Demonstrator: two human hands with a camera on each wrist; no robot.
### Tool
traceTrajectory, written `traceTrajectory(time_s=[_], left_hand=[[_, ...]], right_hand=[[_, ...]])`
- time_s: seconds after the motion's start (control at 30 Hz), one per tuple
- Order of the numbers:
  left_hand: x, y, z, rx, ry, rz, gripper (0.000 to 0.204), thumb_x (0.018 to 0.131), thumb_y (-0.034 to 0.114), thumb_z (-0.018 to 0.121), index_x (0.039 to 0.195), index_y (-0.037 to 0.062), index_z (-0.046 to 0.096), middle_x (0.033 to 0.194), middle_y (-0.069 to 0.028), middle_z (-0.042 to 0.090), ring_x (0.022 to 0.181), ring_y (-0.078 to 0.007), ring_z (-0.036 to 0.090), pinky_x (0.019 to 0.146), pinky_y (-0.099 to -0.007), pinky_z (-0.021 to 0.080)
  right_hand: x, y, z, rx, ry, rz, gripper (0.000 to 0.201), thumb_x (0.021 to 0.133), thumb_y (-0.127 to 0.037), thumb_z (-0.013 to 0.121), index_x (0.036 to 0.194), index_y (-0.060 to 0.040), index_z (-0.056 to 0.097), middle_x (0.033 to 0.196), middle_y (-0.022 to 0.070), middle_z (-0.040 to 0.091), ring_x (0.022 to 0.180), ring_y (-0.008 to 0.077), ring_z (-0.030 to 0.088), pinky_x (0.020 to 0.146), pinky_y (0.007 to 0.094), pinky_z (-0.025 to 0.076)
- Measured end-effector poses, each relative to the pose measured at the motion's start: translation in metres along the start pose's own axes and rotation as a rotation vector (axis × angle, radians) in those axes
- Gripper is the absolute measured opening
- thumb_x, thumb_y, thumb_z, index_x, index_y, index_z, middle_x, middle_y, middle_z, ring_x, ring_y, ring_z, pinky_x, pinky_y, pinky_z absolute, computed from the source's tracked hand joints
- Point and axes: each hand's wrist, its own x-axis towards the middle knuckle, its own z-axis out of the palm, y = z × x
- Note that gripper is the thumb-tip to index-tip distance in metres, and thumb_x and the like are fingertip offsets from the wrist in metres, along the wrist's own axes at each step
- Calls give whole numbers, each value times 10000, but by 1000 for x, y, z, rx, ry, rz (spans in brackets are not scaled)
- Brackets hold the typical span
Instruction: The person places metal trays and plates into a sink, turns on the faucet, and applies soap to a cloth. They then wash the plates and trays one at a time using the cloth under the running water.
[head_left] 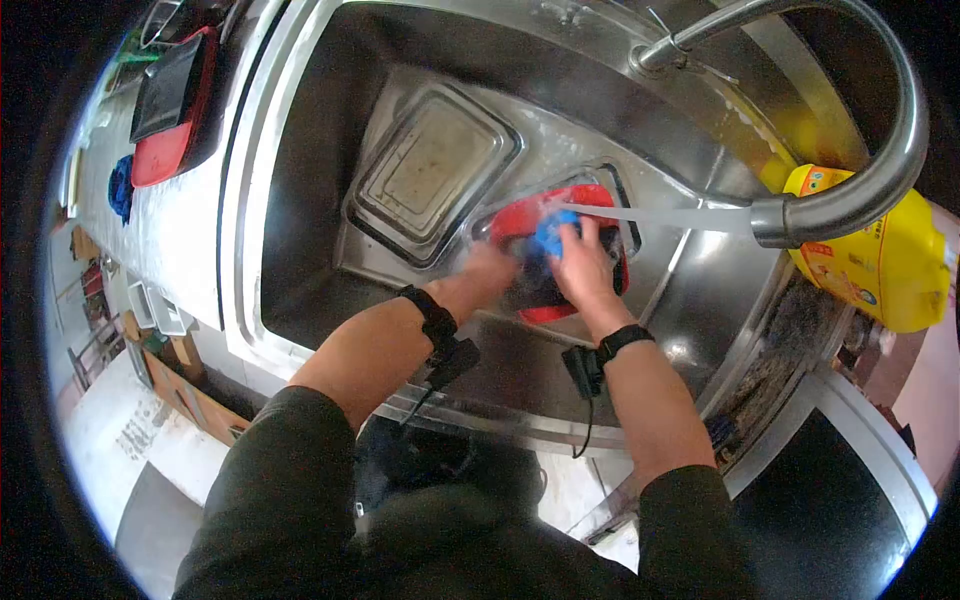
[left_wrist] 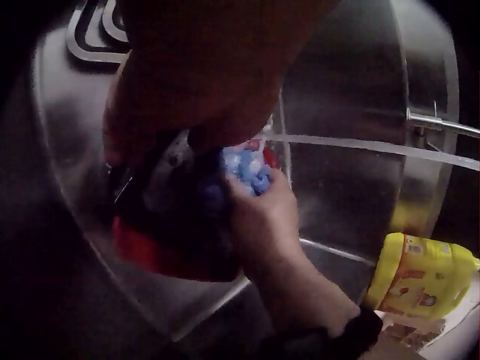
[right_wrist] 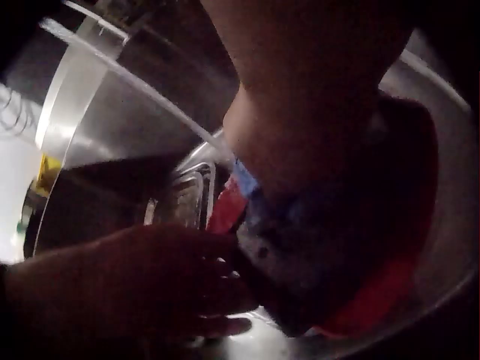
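My right hand (head_left: 585,266) grips a wet blue cloth (head_left: 549,234) against a red-and-black tray (head_left: 552,314) in the metal sink (head_left: 330,190). Water from the curved faucet (head_left: 775,222) streams onto the cloth and tray. My left hand (head_left: 488,274), blurred in the head view, is at the tray's left side. In the right wrist view the left hand's fingers (right_wrist: 225,289) reach straight toward the tray's dark edge. In the left wrist view soapy suds show on the blue cloth (left_wrist: 246,171), and part of the tray is in deep shadow.
A rectangular clear container (head_left: 435,165) lies in the sink left of the tray. A yellow jug (head_left: 905,265) stands by the sink's right rim. On the left counter lie another red-and-black tray (head_left: 165,155) and a dark blue cloth (head_left: 121,190).
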Motion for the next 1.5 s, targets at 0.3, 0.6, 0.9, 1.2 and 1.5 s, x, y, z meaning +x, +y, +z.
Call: traceTrajectory(time_s=[0.3, 0.6, 0.9, 1.2, 1.5], left_hand=[[32, -13, 13, 311, -77, 85, 349, 842, 314, 566, 1004, 33, 696, 1058, -189, 670, 1015, -315, 649, 853, -417, 521], [34, -39, 31, -12, 356, -268, 634, 814, 583, 597, 1047, -2, 668, 1115, -178, 659, 1134, -357, 576, 914, -396, 473], [76, -48, 36, -213, 11, 15, 838, 732, 635, 646, 1121, -106, 604, 1185, -239, 613, 1123, -318, 595, 912, -367, 476], [17, 10, -6, 92, -39, 88, 605, 835, 520, 570, 996, -56, 656, 981, -224, 676, 961, -326, 660, 800, -401, 532], [46, 2, 14, 314, -168, 97, 462, 878, 408, 506, 1012, -1, 672, 1070, -199, 660, 1010, -339, 644, 840, -419, 519]], right_hand=[[-19, 57, 25, 83, 399, 337, 444, 751, -263, 742, 1106, -65, 561, 1238, 237, 477, 1192, 423, 426, 1003, 468, 366], [10, 46, 3, -117, 271, 18, 556, 767, -249, 725, 1257, -94, 512, 1385, 263, 359, 1270, 469, 348, 1074, 504, 293], [20, 47, 4, -124, 339, -38, 426, 817, -132, 642, 1215, -30, 529, 1320, 277, 442, 1218, 448, 423, 1025, 491, 359], [46, 9, -13, 115, 447, -108, 287, 794, -131, 681, 1036, -31, 565, 1046, 214, 583, 1003, 409, 551, 818, 476, 462], [8, 40, -10, 156, 342, 221, 546, 800, -212, 678, 1276, -26, 486, 1259, 252, 491, 1201, 441, 422, 1012, 492, 359]])
